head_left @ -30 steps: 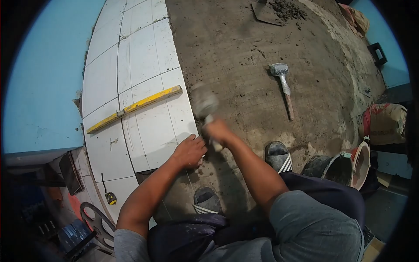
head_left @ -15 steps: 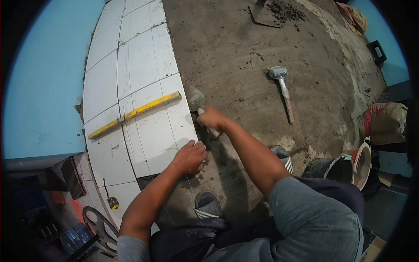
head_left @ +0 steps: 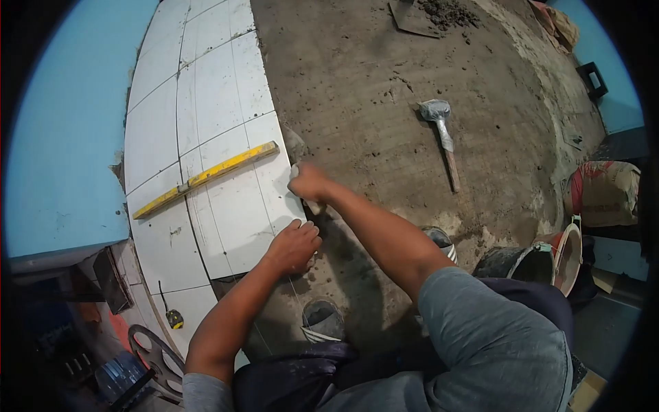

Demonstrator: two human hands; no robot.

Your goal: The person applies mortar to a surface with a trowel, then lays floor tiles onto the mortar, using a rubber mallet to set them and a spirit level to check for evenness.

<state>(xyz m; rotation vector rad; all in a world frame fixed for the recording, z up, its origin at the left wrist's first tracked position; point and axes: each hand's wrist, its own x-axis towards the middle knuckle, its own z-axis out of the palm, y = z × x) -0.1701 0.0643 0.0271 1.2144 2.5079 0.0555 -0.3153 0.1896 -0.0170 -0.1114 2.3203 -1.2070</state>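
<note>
My right hand (head_left: 309, 184) is closed round the handle of a trowel (head_left: 296, 145), whose grey blade lies along the edge of the white tiles (head_left: 240, 178). Below it, my left hand (head_left: 295, 246) has its fingers curled at the near corner of the same tile; what they grip, if anything, is hidden. A yellow spirit level (head_left: 226, 167) rests slantwise across the tiles, left of both hands. On the grey mortar floor to the right lies a mallet (head_left: 445, 141) with a wrapped head.
A metal blade tool (head_left: 414, 22) and crumbled mortar (head_left: 449, 15) are at the top. Buckets (head_left: 518, 264) and a sack (head_left: 604, 193) stand at the right. A tape measure (head_left: 175, 318) lies lower left, near a blue wall (head_left: 75, 137).
My right hand and the trowel have moved left, closer to the tile edge. My left hand has barely shifted. The whole view has slid slightly left.
</note>
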